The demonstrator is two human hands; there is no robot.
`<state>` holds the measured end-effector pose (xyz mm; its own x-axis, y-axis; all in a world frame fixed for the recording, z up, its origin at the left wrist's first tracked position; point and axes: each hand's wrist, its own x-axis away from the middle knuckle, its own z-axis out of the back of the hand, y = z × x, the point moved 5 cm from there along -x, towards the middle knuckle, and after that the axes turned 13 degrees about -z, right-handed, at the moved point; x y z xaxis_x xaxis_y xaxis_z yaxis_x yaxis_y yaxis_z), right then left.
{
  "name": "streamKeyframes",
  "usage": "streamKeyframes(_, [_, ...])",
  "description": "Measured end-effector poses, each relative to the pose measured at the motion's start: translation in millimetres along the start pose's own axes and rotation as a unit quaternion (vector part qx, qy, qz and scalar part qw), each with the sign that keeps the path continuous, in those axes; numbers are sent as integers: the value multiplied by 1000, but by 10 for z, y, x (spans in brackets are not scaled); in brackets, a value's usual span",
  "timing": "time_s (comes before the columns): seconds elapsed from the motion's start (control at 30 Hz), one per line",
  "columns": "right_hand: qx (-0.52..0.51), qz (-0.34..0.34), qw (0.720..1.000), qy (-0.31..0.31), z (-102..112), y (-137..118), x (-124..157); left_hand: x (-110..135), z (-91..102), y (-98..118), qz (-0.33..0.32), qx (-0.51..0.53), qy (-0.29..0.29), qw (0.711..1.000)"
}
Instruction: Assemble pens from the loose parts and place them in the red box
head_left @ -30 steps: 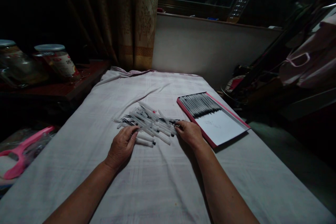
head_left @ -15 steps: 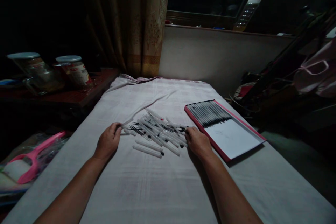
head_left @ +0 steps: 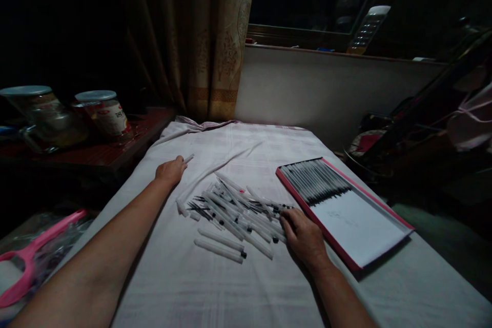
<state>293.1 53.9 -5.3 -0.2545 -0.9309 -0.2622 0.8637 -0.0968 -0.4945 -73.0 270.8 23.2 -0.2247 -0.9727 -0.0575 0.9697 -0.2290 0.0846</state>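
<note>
A loose pile of pens and pen parts [head_left: 234, 210], frosted white barrels and dark thin refills among them, lies on the white cloth. My left hand [head_left: 171, 170] is beyond the pile's left side, closed on a thin translucent pen piece [head_left: 188, 158] that sticks out past the fingers. At the pile's right edge, my right hand [head_left: 303, 233] bends its fingers over the black pen ends; what is pinched under them is hidden. Two frosted pen barrels [head_left: 221, 246] lie apart at the near side. Beside my right hand, a red-edged box [head_left: 357, 225] holds a row of pens [head_left: 315, 179].
The checked white cloth [head_left: 184, 287] covers the surface, with a raised fold behind the pile. Lidded jars [head_left: 109, 118] stand on a dark red table [head_left: 142, 133] at left. A pink-handled item [head_left: 49, 236] lies low left. A bottle [head_left: 367, 31] is on the windowsill.
My left hand has moved away from the pile's left edge, up and forward, with a pen piece in it. My right hand stays by the pile's right edge. The view has shifted slightly.
</note>
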Motion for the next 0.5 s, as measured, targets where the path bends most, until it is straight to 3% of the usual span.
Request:
streamKeyframes(0.3, [-51,48,995,72,50,60,-9,-314,-28,-183,79,-21,-47,996])
streamKeyframes(0.5, [-71,1,995,76,82,99,-8,-280,-61,-200,111,-31,-13,993])
